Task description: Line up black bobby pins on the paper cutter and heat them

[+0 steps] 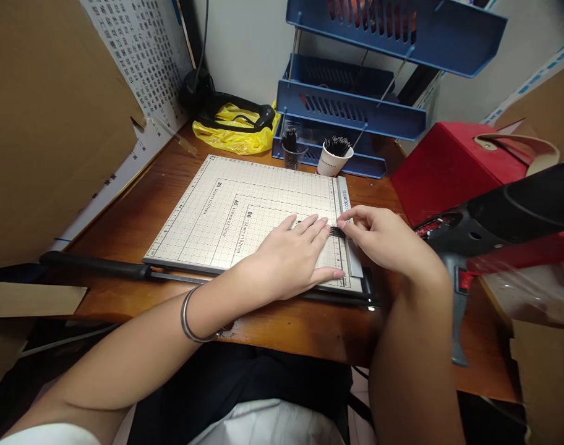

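A cream paper-cutter board point(198, 210) with printed grid lines lies on the wooden desk. My left hand point(294, 256) rests palm down on its right part, fingers spread over a row of thin black pieces point(336, 232). At the right ends of these pieces, by the metal ruler strip point(351, 247), the thumb and forefinger of my right hand point(377, 238) are pinched together. What lies between those fingertips is too small to make out. The cutter's black handle point(96, 264) points left along the board's near side.
Behind the board stand a white paper cup point(333, 157) and a clear cup point(294, 154), both with black pieces. Blue shelf trays point(351, 108) rise behind them. A yellow bag point(238, 139) lies back left. At right are a red box point(440, 164) and a black-grey tool point(458, 309).
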{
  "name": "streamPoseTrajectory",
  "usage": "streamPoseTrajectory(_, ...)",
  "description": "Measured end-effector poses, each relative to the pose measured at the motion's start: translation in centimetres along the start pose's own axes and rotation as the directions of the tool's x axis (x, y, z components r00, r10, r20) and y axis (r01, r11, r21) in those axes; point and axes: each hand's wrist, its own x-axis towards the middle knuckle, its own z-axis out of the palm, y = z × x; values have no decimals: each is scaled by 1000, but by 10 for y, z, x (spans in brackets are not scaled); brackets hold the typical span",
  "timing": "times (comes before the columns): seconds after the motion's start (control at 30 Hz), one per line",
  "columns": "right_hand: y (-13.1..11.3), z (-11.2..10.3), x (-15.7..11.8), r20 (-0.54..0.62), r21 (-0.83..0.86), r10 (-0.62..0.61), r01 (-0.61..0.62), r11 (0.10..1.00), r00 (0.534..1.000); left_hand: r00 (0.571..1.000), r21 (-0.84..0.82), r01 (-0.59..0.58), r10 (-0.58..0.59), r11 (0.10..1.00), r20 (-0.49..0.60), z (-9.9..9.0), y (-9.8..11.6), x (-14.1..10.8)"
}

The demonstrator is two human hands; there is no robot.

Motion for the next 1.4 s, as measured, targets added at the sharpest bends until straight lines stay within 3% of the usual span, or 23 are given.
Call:
streamPoseTrajectory(0.17,4,10,3,-211,83,-15,33,996,977,999,-16,23,-23,1000,32,-1,2,0)
streamPoseTrajectory(0.27,5,23,-2,-409,131,27,30,991,912,997,-32,35,-33,999,65,-3,3,1)
streamPoseTrajectory(0.33,5,33,-8,-466,167,70,10,986,882,998,-41,34,-32,999,62,-4,3,0)
streamPoseTrajectory(0.57,7,59,-17,-365,220,194,-118,968,911,999,-41,27,-26,999,24,3,3,-1)
streamPoseTrajectory(0.83,2,59,-15,-220,159,281,-250,955,934,999,-63,26,-24,998,35,1,3,-1)
streamPoseTrajectory(1.0,1,60,-14,-197,140,269,-245,959,943,999,-41,32,-30,999,37,0,2,0)
streamPoseTrajectory(1.27,5,64,-11,-211,159,267,-236,959,940,999,-16,-10,9,1000,-48,5,-1,1)
streamPoseTrajectory(1.4,4,64,-10,-207,180,253,-218,959,945,1000,-26,-4,4,1000,1,3,-1,1)
